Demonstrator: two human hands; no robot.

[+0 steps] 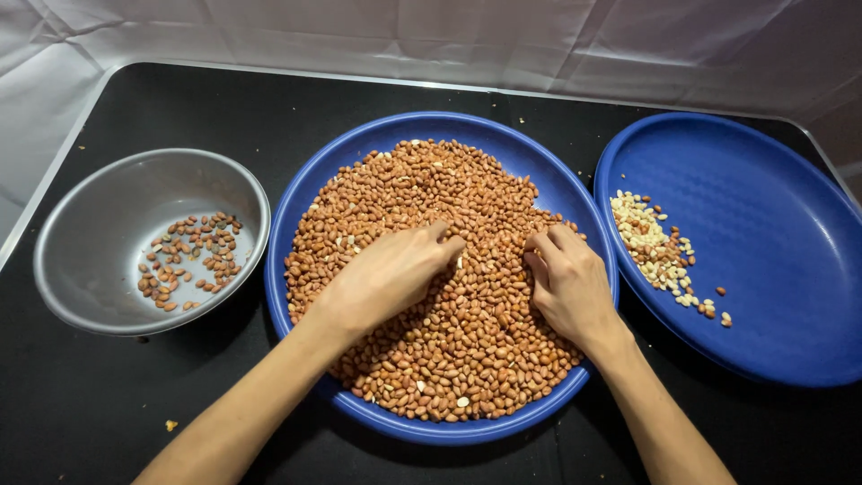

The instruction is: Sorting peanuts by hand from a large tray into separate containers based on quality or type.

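A large blue round tray [377, 144] in the middle holds a heap of red-brown peanuts [422, 193]. My left hand [386, 274] rests palm-down on the heap, fingers bent and pinching among the nuts. My right hand [566, 278] lies on the heap's right side, fingers curled into the peanuts. The fingertips of both hands sit close together near the tray's centre. What lies under the fingers is hidden.
A grey metal bowl [99, 224] at the left holds a few dark peanuts [189, 260]. A second blue tray [772, 242] at the right holds a small strip of pale skinless peanuts [655, 251]. All sit on a black table [90, 404]; white cloth hangs behind.
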